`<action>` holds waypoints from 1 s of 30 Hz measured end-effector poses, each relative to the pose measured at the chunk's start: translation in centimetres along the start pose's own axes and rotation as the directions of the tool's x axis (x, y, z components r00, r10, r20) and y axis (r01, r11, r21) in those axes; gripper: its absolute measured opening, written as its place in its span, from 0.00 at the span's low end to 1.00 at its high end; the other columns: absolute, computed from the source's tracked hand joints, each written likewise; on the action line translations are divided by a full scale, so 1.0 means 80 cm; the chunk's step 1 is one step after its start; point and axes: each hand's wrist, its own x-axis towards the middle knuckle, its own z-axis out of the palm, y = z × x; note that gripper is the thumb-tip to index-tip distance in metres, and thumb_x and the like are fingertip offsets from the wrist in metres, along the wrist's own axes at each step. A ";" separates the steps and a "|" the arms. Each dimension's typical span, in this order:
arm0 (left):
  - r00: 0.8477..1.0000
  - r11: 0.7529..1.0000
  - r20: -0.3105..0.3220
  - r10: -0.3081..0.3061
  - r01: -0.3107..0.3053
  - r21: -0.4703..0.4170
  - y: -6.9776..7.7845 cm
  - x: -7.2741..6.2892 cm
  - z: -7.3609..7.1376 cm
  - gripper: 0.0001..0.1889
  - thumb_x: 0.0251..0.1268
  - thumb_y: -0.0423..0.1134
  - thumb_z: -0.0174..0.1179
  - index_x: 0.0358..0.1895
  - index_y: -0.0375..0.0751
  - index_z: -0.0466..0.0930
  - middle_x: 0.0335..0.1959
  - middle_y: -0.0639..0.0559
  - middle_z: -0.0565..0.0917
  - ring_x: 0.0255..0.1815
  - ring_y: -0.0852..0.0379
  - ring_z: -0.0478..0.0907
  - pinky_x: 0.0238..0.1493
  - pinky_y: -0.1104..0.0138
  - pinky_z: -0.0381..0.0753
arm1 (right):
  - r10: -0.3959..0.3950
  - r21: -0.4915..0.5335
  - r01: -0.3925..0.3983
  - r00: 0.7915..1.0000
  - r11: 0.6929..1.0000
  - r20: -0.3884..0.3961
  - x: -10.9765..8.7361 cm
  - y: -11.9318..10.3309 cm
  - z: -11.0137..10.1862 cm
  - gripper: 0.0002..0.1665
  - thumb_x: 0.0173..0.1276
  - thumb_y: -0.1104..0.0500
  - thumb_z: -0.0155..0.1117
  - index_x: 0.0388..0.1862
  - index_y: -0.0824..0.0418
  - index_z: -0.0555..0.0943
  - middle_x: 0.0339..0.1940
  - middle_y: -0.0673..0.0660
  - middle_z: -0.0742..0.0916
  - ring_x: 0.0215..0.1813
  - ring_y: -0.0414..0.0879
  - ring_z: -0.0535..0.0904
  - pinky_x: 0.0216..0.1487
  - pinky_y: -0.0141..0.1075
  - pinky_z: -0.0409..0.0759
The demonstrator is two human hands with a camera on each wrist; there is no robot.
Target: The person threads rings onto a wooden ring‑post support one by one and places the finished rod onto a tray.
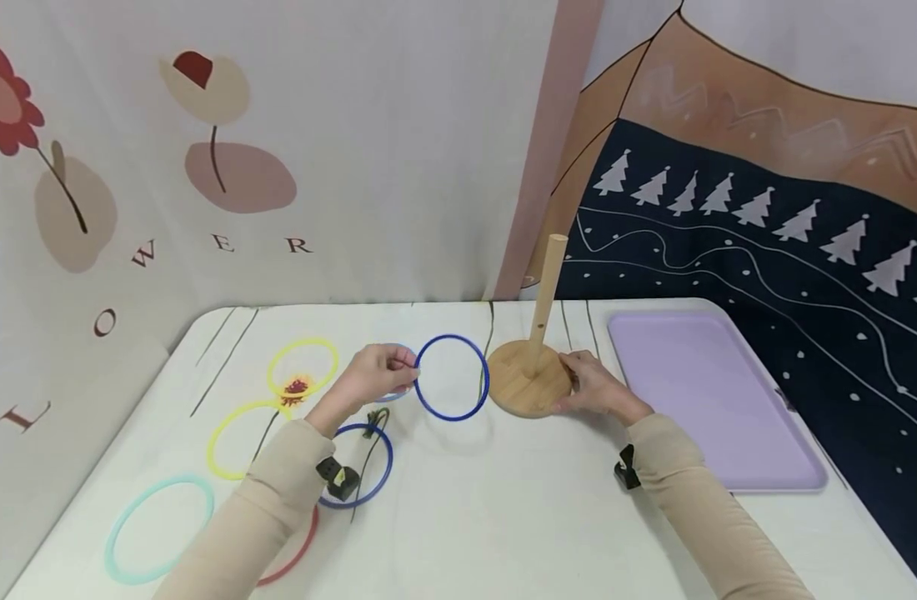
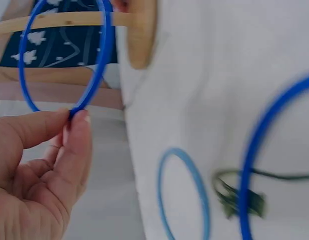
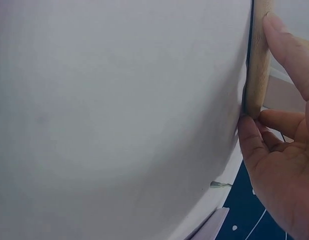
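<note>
1 thin dark-blue round ring [image 1: 449,337], just beside 1 pale wooden peg stand [image 1: 536,354]

Pinched at its left edge between thumb and fingertips of the left hand [image 1: 376,372], off the white table [image 1: 541,500], presumably to keep its opening unobstructed. At the stand's round base, a grip on the right rim by the right hand [image 1: 597,387], thumb and fingers bent around it, probably for steadiness. Flat at left: 6 more coloured rings [image 1: 108,537].

on the table [image 1: 548,508] — rings [image 1: 390,460] at left, tray [image 1: 717,400] at right, peg stand [image 1: 536,348] between.
</note>
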 end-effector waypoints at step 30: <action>0.994 0.739 -0.055 0.092 -0.105 -0.665 0.151 0.046 0.058 0.08 0.64 0.31 0.59 0.44 0.32 0.76 0.30 0.51 0.81 0.31 0.61 0.81 0.38 0.73 0.83 | -0.022 -0.028 0.022 1.000 0.999 -0.010 -0.002 0.002 0.001 0.54 0.48 0.60 0.77 0.66 0.80 0.57 0.60 0.75 0.67 0.56 0.61 0.69 0.58 0.51 0.73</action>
